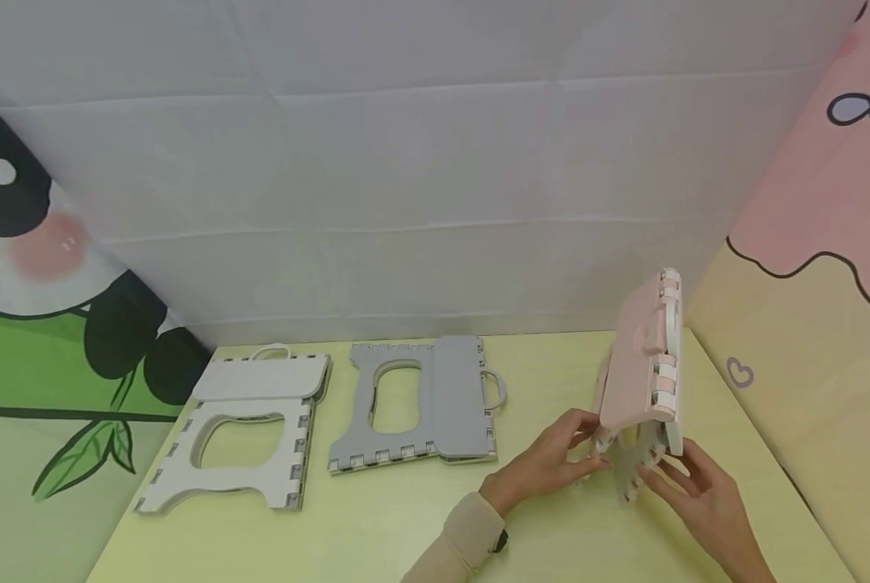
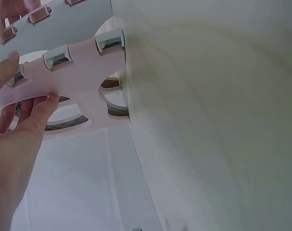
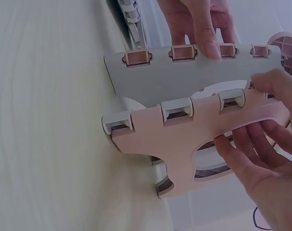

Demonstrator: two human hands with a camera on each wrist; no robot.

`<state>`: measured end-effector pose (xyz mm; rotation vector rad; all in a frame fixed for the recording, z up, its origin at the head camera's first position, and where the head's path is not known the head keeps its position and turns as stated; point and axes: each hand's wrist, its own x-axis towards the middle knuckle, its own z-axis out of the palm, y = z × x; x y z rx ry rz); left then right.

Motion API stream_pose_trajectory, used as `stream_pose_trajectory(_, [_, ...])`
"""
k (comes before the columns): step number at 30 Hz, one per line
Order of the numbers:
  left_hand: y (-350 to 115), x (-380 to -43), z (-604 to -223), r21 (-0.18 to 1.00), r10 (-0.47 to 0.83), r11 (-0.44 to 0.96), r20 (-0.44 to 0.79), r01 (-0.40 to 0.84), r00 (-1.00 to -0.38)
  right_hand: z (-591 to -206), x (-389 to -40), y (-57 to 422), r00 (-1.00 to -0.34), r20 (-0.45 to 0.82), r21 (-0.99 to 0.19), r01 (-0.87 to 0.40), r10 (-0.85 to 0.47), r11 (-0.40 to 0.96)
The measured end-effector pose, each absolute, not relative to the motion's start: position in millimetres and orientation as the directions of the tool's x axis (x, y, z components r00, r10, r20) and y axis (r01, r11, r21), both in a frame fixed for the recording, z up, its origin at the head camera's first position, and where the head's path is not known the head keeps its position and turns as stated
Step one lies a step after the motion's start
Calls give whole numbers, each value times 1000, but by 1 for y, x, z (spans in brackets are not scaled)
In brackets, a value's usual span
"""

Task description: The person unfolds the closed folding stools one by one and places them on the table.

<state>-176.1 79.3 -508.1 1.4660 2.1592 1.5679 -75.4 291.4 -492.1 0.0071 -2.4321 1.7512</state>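
Observation:
A pink and white folding step stool [image 1: 633, 356] is held up on the right side of the table, its two leg panels partly spread. My left hand [image 1: 544, 457] pinches the edge of its left leg panel, with the thumb outside and fingers curled at the cutout. On the other side my right hand [image 1: 708, 502] grips the other panel, fingers reaching into the oval opening. Up close in the right wrist view, the pink leg panel [image 3: 155, 139] shows white hinge pieces along its edge. The left wrist view also shows a pink hinged panel [image 2: 83, 62] in the near fingers.
Flat on the yellow table [image 1: 544, 380] lie a white folding stool [image 1: 256, 379] at the left and a grey folding stool [image 1: 458, 397] in the middle. A pale sheet [image 1: 406, 202] hangs behind, and a printed cloth wall [image 1: 807, 364] stands close on the right.

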Motion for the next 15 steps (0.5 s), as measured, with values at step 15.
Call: stream_pose_trajectory(15, [75,-174,-502,760,728,35,426,649,-538,-493,-73,295,-972,207,-922,-157,107,355])
